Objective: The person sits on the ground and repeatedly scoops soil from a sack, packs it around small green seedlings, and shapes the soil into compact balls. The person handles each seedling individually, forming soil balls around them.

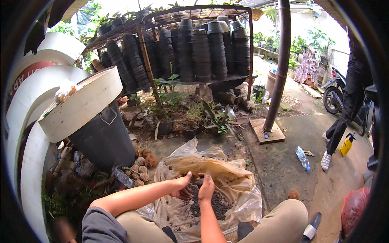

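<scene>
In the middle of the head view, a crumpled clear plastic sheet (243, 194) lies on the ground between the knees, with dark crumbly soil (217, 206) heaped on it. My left hand (182, 188) is above the soil, fingers apart and palm turned inward. Facing it is my right hand (206, 185), its fingers curled at a dark lump (199, 181), which looks like soil. Whether the right hand grips the lump cannot be told. Both hands are smudged with dirt. Just left of the sheet lies a group of twine-wrapped balls (142, 169) beside brown fibre balls (151, 160).
A large black bin (103, 136) stands at the left, near a plastic bottle (123, 177). Stacked black pots (200, 54) fill a rack behind. At the right are a pole (278, 66), a bottle (302, 158), a yellow sprayer (347, 145), a standing person (349, 91) and a sandal (311, 227).
</scene>
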`<action>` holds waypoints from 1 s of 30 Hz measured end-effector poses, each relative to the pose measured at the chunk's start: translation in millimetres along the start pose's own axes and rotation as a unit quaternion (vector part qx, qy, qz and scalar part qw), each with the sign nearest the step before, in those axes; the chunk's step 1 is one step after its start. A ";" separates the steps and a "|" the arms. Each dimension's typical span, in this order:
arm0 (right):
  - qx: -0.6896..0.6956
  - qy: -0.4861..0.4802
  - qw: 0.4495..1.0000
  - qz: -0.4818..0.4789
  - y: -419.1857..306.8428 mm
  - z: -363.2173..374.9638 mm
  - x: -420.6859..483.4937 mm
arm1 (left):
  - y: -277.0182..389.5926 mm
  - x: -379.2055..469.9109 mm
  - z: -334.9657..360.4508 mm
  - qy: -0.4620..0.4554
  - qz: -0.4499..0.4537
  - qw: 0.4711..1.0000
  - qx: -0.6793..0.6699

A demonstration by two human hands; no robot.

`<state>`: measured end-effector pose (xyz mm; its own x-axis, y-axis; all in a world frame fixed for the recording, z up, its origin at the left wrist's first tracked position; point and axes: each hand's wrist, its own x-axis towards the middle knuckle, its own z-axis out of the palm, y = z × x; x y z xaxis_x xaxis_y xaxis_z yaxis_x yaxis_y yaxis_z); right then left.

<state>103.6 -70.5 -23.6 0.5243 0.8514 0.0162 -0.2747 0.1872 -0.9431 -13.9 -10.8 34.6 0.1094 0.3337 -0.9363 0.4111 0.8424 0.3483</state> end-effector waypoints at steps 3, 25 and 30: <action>-0.114 -0.023 0.986 -0.119 -12.5 11.3 -16.5 | -0.3 -11.0 6.2 -0.136 0.125 0.979 -0.087; 0.054 0.076 0.976 -0.196 -44.8 -18.6 5.9 | 18.0 -42.0 67.3 -0.147 0.402 0.902 -0.052; 0.007 0.121 0.974 -0.193 -50.7 -34.7 14.6 | 11.9 -50.3 105.6 -0.135 0.429 0.892 -0.038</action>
<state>153.2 -84.6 12.9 0.7643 0.5764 0.2893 -0.0288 0.4786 -0.8776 81.1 -62.2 81.1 0.5728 0.7642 -0.2965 0.0103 0.3549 0.9348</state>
